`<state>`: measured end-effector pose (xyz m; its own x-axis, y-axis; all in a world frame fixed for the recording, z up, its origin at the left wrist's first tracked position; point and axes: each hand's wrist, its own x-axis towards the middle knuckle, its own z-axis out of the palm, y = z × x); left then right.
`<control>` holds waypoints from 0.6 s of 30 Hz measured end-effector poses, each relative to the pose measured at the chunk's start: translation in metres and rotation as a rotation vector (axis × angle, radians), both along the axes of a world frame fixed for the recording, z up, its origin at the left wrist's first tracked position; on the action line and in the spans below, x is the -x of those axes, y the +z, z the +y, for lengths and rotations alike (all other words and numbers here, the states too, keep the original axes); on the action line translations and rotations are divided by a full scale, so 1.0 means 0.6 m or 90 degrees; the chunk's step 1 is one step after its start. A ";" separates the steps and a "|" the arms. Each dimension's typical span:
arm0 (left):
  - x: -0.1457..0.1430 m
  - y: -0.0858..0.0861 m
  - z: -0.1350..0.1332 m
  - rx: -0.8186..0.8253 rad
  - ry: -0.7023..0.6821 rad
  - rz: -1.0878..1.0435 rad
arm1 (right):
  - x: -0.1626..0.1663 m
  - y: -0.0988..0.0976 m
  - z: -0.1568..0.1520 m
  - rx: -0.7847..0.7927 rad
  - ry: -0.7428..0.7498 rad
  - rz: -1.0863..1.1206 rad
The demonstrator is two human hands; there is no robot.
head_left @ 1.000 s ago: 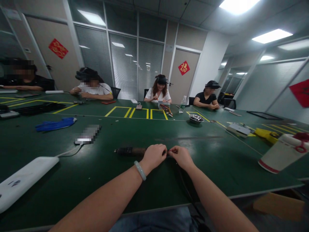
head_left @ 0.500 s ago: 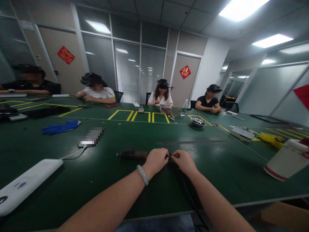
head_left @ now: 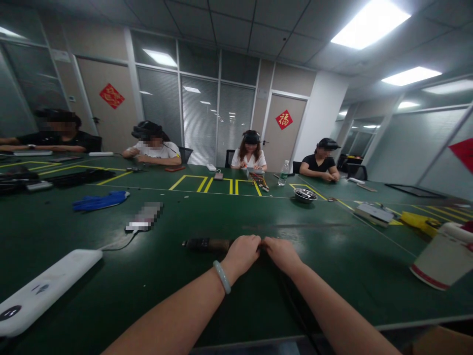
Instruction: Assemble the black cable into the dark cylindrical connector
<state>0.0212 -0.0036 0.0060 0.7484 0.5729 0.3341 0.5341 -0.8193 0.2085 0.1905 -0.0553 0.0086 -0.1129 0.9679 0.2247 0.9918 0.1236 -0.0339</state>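
My left hand (head_left: 242,255) and my right hand (head_left: 283,254) rest close together on the green table (head_left: 185,291), knuckles up, fingers curled inward and touching. Whatever lies between the fingertips is hidden. A dark, slim tool-like object (head_left: 207,243) lies on the table just left of my left hand, and its right end disappears behind that hand. A pale green bangle (head_left: 221,276) sits on my left wrist. A thin dark cable (head_left: 291,305) runs along under my right forearm.
A white power bank (head_left: 48,288) with a cable lies at the near left, a blurred device (head_left: 145,217) and blue gloves (head_left: 99,201) beyond it. A steel bowl (head_left: 305,195), a water bottle (head_left: 284,173), yellow tape marks and a white paper cup (head_left: 441,261) stand further off. Several people sit across the table.
The camera has tilted up, so both hands sit lower in the picture. The fingertips have closed together more; a second ago a small item showed pinched between them.
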 end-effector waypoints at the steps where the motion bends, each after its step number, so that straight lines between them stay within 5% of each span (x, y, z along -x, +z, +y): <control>1: 0.001 0.002 -0.002 -0.003 -0.001 -0.009 | 0.000 0.000 0.001 0.006 -0.003 -0.013; 6: 0.016 0.018 -0.017 -0.067 -0.103 -0.080 | -0.007 0.005 0.009 0.009 -0.021 -0.035; 10: 0.029 0.024 -0.023 -0.066 -0.137 -0.074 | -0.074 0.014 -0.008 0.034 -0.158 -0.009; 18: 0.040 0.006 -0.004 0.033 -0.084 -0.020 | -0.309 -0.008 -0.204 0.104 -0.575 0.103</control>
